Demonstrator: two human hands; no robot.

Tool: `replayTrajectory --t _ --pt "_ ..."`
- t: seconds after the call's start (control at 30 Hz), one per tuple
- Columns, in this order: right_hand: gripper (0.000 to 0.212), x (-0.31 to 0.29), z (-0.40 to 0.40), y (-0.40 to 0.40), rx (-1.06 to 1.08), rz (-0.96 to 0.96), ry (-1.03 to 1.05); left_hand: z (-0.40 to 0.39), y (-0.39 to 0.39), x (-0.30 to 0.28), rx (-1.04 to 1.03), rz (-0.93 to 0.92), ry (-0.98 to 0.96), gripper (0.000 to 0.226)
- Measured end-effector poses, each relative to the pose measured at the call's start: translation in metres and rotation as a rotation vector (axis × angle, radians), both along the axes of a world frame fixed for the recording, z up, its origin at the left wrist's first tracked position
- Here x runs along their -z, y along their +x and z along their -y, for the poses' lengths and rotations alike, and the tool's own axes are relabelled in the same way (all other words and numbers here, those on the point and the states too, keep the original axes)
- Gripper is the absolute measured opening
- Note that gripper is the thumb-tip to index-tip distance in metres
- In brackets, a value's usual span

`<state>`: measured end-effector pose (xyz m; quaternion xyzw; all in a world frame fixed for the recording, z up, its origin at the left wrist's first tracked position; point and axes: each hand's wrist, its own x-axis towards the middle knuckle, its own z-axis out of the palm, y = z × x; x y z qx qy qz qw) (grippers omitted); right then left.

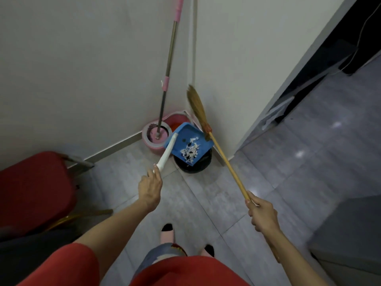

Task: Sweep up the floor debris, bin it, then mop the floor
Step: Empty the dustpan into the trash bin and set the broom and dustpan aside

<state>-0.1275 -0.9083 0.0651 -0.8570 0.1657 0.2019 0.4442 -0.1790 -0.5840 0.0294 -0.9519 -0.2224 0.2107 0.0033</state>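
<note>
A person looks down from head height into a room corner where two pale walls meet. The landmark is a black bin (192, 164) standing on the grey tiled floor (206, 193) in that corner. Directly above the bin is a blue dustpan (188, 144), tilted, carrying a scatter of white and dark debris (190, 150) near its lower edge. The left hand (149, 187) has its fingers wrapped around the end of the dustpan's long white handle (166, 154). The right hand (261, 213) is clamped on the yellow stick of a straw broom (198, 106), whose bristle head points up, just right of the bin and touching the dustpan's rim. Just left of the bin sits a pink mop bucket (156, 139) with a mop (168, 75) standing in it, leaning against the wall. Far left of the bin is a red chair (35, 188).
</note>
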Motion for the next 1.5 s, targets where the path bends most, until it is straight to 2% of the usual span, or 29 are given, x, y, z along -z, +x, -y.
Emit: replayTrajectory --t 0.1,0.2,0.3,0.43,0.67,0.97,1.23,1.4,1.5 --pt "0.032 0.004 0.010 0.001 -0.019 -0.024 -0.006 0.017 0.002 0.009 -0.189 -0.046 -0.096 0.068" --pt "0.032 0.005 0.016 0.000 -0.033 -0.037 0.001 0.021 0.006 0.014 -0.416 -0.053 -0.317 0.044" --pt "0.032 0.005 0.021 0.000 -0.026 -0.050 -0.005 0.022 0.008 0.016 -0.495 -0.001 -0.414 0.036" --pt "0.032 0.005 0.024 0.000 0.002 -0.057 0.013 0.025 -0.013 0.025 -0.439 0.085 -0.386 0.025" --pt "0.034 0.004 0.028 -0.003 0.014 -0.077 0.037 0.022 -0.061 0.036 -0.244 0.144 -0.192 0.012" --pt "0.034 0.007 0.030 -0.011 -0.012 -0.052 0.030 0.029 -0.058 0.023 -0.361 0.210 -0.237 0.015" --pt "0.047 -0.012 0.024 0.001 -0.013 -0.112 0.153 -0.004 -0.017 -0.026 -0.483 0.144 -0.414 0.031" --pt "0.050 -0.057 0.008 0.024 -0.069 -0.099 0.365 -0.011 0.025 -0.082 -0.611 0.203 -0.710 0.016" --pt "0.029 -0.099 -0.009 0.047 -0.070 -0.029 0.518 -0.002 0.049 -0.126 -0.631 0.256 -0.840 0.004"
